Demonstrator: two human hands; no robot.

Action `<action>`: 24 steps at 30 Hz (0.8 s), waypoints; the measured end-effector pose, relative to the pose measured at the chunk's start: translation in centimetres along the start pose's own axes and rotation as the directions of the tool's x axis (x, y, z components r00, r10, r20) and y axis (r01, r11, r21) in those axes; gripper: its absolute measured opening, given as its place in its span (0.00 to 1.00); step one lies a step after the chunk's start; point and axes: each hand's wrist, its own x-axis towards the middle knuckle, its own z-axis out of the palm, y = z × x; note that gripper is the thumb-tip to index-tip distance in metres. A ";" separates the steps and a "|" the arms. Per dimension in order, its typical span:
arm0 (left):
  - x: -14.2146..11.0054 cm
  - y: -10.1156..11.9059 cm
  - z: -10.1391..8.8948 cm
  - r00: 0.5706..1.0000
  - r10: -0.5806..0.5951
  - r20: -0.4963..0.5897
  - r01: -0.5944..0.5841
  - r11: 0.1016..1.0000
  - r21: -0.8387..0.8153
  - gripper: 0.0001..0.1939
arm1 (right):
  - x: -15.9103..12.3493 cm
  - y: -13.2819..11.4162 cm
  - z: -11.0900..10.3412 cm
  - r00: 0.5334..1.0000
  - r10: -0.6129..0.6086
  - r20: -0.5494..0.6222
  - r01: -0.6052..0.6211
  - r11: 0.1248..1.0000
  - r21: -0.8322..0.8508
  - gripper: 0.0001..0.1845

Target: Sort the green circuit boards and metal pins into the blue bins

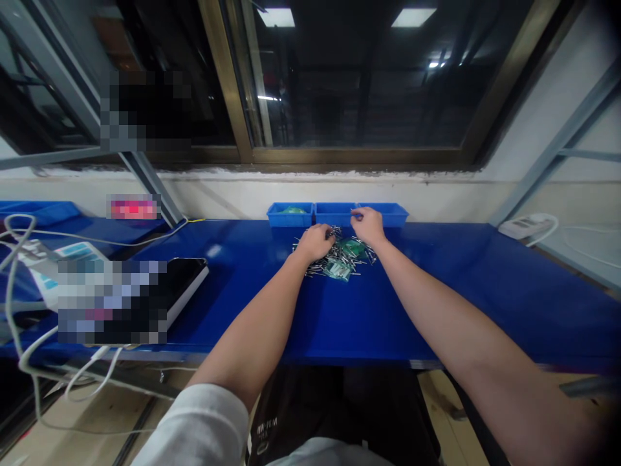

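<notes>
A loose pile of thin metal pins or screws (317, 266), too small to name exactly, lies on the blue tabletop. Two small green-tinted plastic bags are among them: one bag (338, 270) with pale pieces inside at the front, another bag (353, 247) farther back. My left hand (314, 242) rests over the pile's left side, thumb apart from the bent fingers, with nothing visibly held. My right hand (369, 225) is raised at the pile's back right, before the blue bins, its fingers curled in a pinch. Whatever lies between those fingertips is too small to make out.
Three joined blue bins (334, 208) stand against the wall; the left one contains something green. To the left are a tablet-like device (187, 288), partly blurred, and white cables (72, 234). A white power strip (524, 226) sits at the right by a grey metal frame (557, 145).
</notes>
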 end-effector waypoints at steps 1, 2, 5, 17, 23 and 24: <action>0.0 0.0 0.0 1.000 0.000 0.006 0.000 1.000 0.000 0.15 | 0.2 -0.1 0.0 1.000 0.011 0.006 -0.011 1.000 -0.025 0.20; 0.0 0.1 0.0 1.000 0.001 0.012 -0.001 1.000 0.002 0.15 | 0.5 -0.3 0.0 1.000 0.023 0.021 -0.022 0.998 -0.056 0.21; 0.0 0.0 0.1 0.999 0.023 0.024 -0.023 1.000 0.009 0.14 | 1.4 -0.7 0.4 0.993 0.039 0.109 -0.021 0.987 -0.161 0.26; 0.0 -0.2 0.4 0.997 0.068 0.039 -0.069 0.997 0.031 0.13 | 1.7 -1.3 1.5 0.945 0.064 0.320 0.025 0.963 -0.269 0.35; -0.1 -0.1 0.3 0.997 0.063 0.050 -0.065 0.997 0.042 0.14 | -0.4 -1.5 0.1 0.981 -0.042 0.187 0.071 0.986 -0.150 0.23; -0.1 -0.2 0.4 0.997 0.066 0.047 -0.069 0.997 0.044 0.14 | -0.8 -1.6 0.0 0.978 -0.054 0.204 0.084 0.986 -0.143 0.21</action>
